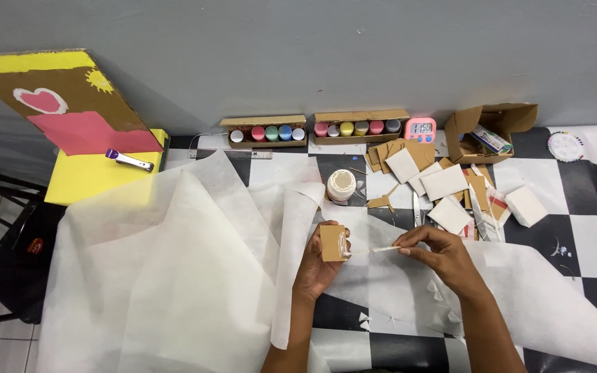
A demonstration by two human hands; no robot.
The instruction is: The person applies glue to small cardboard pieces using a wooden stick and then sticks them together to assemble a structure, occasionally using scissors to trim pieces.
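My left hand point(318, 266) holds a small brown cardboard piece point(333, 242) upright above the table. My right hand point(440, 250) pinches a thin wooden stick point(384, 249) whose tip points at the right edge of that cardboard. A strand of glue seems to stretch between stick and cardboard. Just beyond the hands stands a small open white glue pot point(341, 185). Large sheets of white tissue paper point(174, 269) lie spread under and around both hands.
Two cardboard trays of paint jars point(267, 132) point(358, 128) line the wall, with a pink timer point(420, 128) and an open box point(492, 131). Cardboard and white squares point(445, 182) lie scattered at right. A painted cardboard house point(70, 103) stands at left; a checkered cloth point(582, 186) covers the table.
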